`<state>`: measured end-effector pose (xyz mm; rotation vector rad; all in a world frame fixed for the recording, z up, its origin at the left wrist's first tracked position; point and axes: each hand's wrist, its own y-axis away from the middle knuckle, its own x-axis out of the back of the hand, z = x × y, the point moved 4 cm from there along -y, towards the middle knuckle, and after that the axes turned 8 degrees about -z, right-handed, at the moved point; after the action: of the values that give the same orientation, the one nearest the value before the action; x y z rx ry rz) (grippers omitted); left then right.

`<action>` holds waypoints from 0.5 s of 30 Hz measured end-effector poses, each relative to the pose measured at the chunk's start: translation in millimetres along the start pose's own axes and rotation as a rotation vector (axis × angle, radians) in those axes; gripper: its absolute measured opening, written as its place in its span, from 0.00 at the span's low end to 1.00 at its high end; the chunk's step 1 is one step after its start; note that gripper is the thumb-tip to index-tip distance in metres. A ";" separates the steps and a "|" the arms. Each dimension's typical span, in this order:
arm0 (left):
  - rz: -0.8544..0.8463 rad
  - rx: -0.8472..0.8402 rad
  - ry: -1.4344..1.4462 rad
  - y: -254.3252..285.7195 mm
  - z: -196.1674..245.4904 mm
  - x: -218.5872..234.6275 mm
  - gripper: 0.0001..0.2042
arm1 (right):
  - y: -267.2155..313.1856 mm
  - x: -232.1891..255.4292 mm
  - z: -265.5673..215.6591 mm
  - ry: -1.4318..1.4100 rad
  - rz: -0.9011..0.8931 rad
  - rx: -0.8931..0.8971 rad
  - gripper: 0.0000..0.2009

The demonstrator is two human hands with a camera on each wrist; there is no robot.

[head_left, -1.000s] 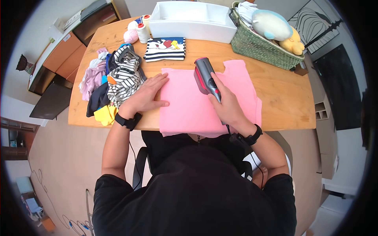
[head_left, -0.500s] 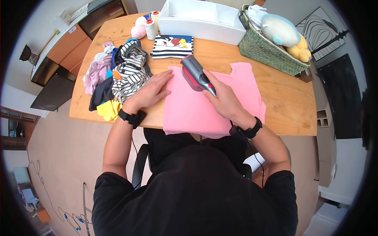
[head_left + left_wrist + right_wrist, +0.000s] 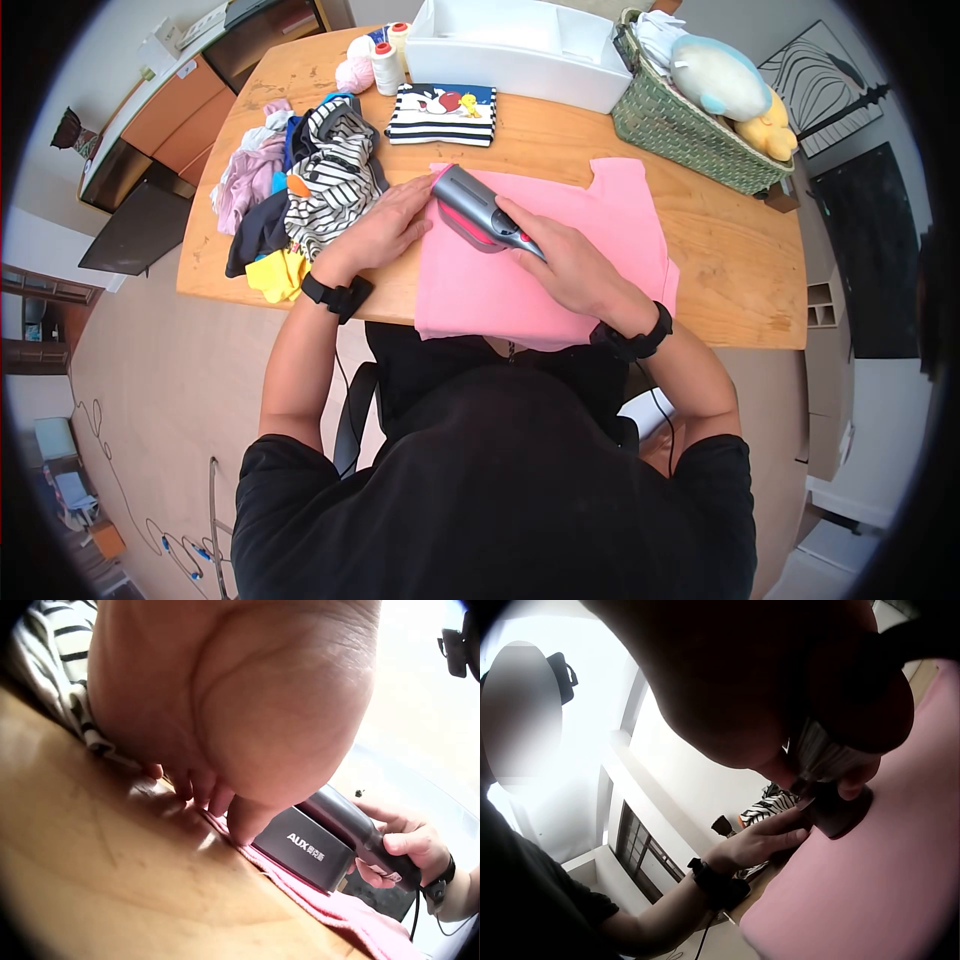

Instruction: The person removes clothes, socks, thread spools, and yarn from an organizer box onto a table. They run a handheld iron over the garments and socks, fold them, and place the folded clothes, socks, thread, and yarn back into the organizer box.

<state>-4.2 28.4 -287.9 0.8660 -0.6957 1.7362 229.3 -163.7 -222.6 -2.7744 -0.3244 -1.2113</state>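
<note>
A grey and pink handheld garment steamer (image 3: 470,200) is gripped by its handle in my right hand (image 3: 578,268). Its head lies over the upper left part of a folded pink garment (image 3: 545,300) on the table. My left hand (image 3: 385,232) rests with fingers extended at the garment's left edge, the fingertips right beside the steamer head. In the left wrist view, the side of the steamer (image 3: 304,844) sits low over the pink cloth (image 3: 300,889), close to the left thumb. The right palm largely hides the handle in the right wrist view.
Crumpled clothes (image 3: 325,190) lie left of my left hand. Behind the garment is a folded striped shirt (image 3: 440,125), with thread spools (image 3: 388,70) and a white bin (image 3: 500,70) further back. A green basket (image 3: 690,150) of plush toys stands at the back right.
My right hand has swept the steamer leftward over the pink garment, from its middle to near the left fingertips. The left hand has stayed at the garment's edge. The head view has shifted slightly.
</note>
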 end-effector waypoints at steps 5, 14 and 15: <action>-0.004 -0.003 0.020 -1.0 -1.2 0.7 0.32 | 2.5 1.4 -8.0 -0.025 -0.065 -0.077 0.37; -0.004 0.009 0.010 0.8 -1.3 0.5 0.30 | 16.1 -7.1 -14.8 -0.033 -0.083 -0.046 0.37; -0.014 0.014 -0.010 1.3 -0.7 0.7 0.30 | 18.4 -9.0 -14.9 -0.027 -0.068 -0.026 0.37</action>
<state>-5.7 29.0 -287.8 0.8873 -0.6835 1.7270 217.0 -185.5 -219.1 -2.8264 -0.4115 -1.2014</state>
